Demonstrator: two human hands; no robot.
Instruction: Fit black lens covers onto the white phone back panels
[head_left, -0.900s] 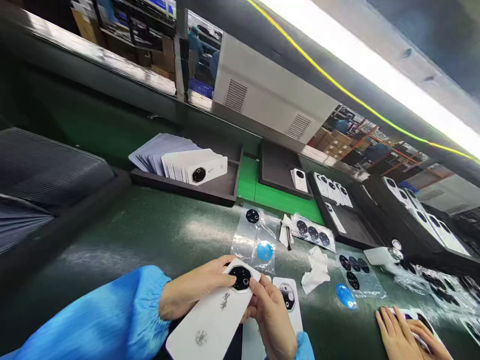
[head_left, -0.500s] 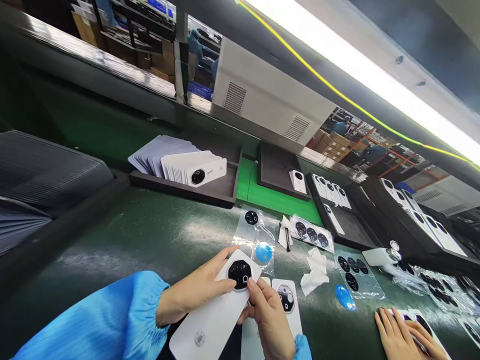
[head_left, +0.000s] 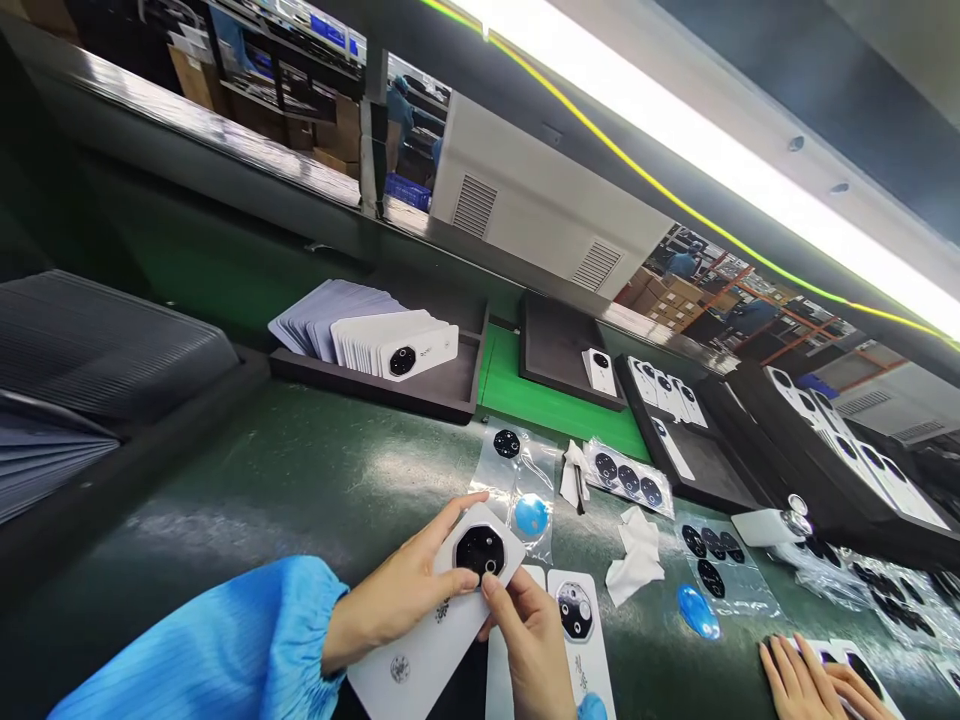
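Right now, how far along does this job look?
Done: white phone backs sit in a row in a black tray, showing black camera rings. In hand: the left hand holds a white phone back with a black camera piece, and the right hand has its fingers on it. Left: more black camera pieces on a plastic sheet.

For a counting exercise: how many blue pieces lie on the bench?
2: one blue piece at the clear plastic bag, another blue piece on the green bench to its right. More may be hidden.
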